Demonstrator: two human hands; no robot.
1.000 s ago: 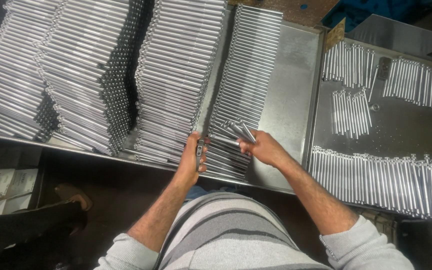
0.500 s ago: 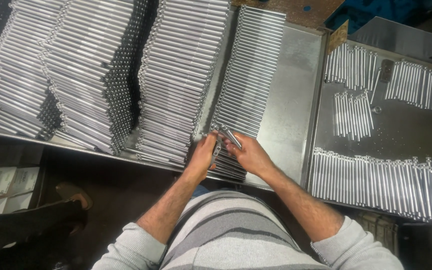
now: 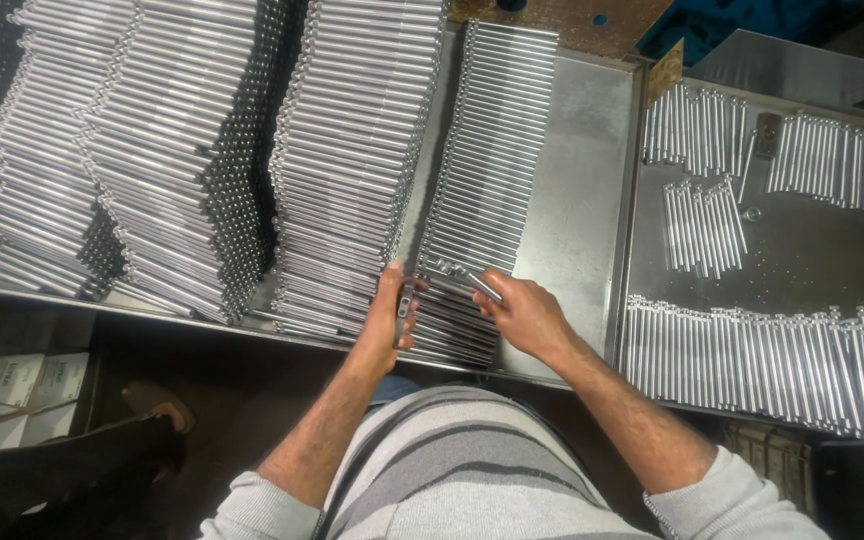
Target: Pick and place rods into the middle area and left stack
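Note:
My left hand [image 3: 389, 322] grips the near left edge of a flat row of shiny metal rods [image 3: 487, 160] lying side by side on a steel tray [image 3: 580, 190]. My right hand [image 3: 524, 314] pinches a few loose rods [image 3: 464, 279] at the near end of that row, holding them slanted above the others. Both hands sit close together at the tray's front edge.
Tall stacks of rods [image 3: 352, 150] fill the left side, with more stacks of rods [image 3: 142, 150] beyond. A second steel tray [image 3: 812, 260] on the right holds small rod bunches and a long row of rods [image 3: 762, 355]. White cartons [image 3: 2, 385] sit below left.
My left hand has shifted slightly along the row's near edge. My right hand has moved the held rods a little left and lower toward the row.

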